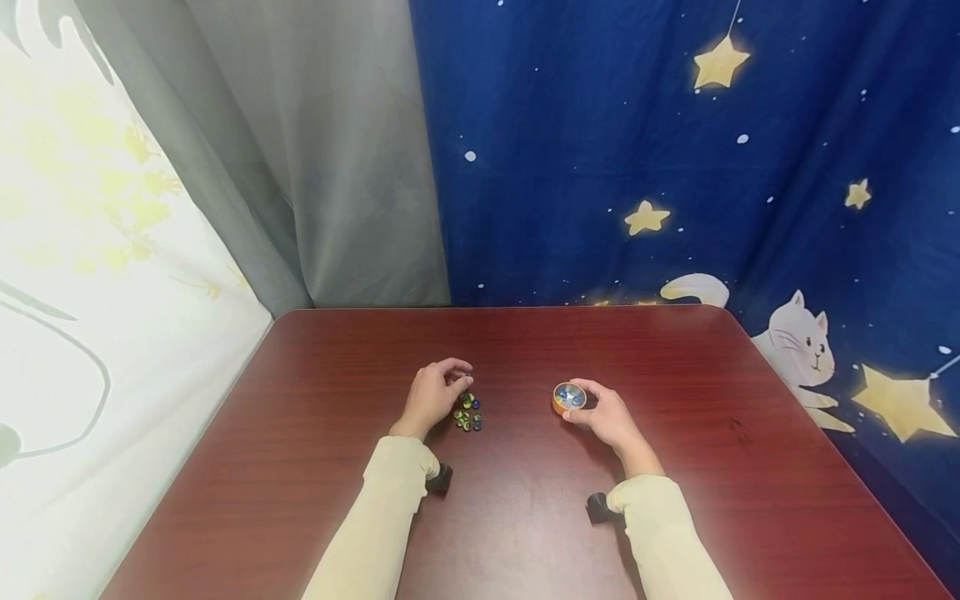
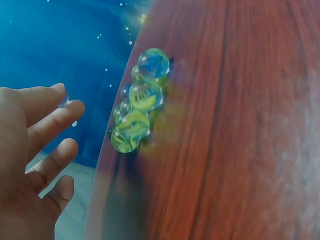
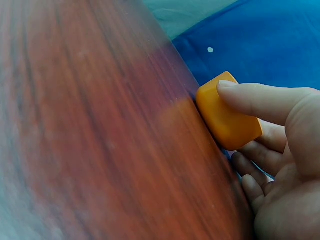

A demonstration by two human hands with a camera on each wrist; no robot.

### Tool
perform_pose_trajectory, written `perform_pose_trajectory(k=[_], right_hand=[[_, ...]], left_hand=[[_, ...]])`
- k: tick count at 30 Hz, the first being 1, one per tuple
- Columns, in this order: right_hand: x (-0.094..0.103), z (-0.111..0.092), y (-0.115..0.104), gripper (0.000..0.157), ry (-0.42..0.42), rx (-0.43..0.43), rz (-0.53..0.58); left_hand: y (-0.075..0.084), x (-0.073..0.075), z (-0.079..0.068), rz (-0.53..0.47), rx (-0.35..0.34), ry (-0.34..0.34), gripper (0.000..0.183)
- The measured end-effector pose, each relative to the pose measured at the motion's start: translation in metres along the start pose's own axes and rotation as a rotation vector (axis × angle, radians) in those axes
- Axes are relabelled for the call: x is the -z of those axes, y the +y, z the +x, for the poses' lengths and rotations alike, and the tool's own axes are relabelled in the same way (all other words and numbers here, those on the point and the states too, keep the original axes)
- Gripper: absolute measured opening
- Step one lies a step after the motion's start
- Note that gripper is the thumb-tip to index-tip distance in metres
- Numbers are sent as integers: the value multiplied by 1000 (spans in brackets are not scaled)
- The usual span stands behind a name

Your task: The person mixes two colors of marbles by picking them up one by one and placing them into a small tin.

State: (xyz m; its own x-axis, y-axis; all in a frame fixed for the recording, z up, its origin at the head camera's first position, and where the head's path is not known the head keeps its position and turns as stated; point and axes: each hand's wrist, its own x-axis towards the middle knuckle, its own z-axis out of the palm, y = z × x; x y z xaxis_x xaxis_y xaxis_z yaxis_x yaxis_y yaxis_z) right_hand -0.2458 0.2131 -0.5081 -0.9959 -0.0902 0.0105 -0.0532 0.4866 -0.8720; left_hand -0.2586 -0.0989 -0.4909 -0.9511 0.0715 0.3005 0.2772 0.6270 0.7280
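Note:
My left hand is over the left side of a loose cluster of glass marbles with green, yellow and blue swirls. Between its thumb and a fingertip it pinches one bluish marble, mostly covered by the fingers. Its other fingers are spread and bent in the left wrist view. On the right, my right hand grips a small orange bowl from its right side, thumb at the front and fingers behind. Several blue marbles lie inside the bowl, which sits at the tabletop.
The dark red wooden table reaches back to a grey curtain and a blue curtain with stars. A white patterned cloth hangs along the left. A dark wrist camera sticks out from the left sleeve, another from the right.

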Motion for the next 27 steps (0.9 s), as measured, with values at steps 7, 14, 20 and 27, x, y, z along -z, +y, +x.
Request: perform_pose_trajectory(k=[7, 14, 20, 27], right_hand=[[2, -4, 3, 61, -10, 2, -10], [5, -7, 3, 61, -14, 4, -18], [6, -9, 3, 62, -21, -5, -17], [6, -9, 2, 61, -21, -8, -1]], left_hand=[[6, -5, -8, -5, 23, -17, 11], [15, -11, -13, -27, 21, -20, 10], [18, -17, -14, -42, 16, -39, 11], [22, -20, -15, -44, 16, -50, 10]])
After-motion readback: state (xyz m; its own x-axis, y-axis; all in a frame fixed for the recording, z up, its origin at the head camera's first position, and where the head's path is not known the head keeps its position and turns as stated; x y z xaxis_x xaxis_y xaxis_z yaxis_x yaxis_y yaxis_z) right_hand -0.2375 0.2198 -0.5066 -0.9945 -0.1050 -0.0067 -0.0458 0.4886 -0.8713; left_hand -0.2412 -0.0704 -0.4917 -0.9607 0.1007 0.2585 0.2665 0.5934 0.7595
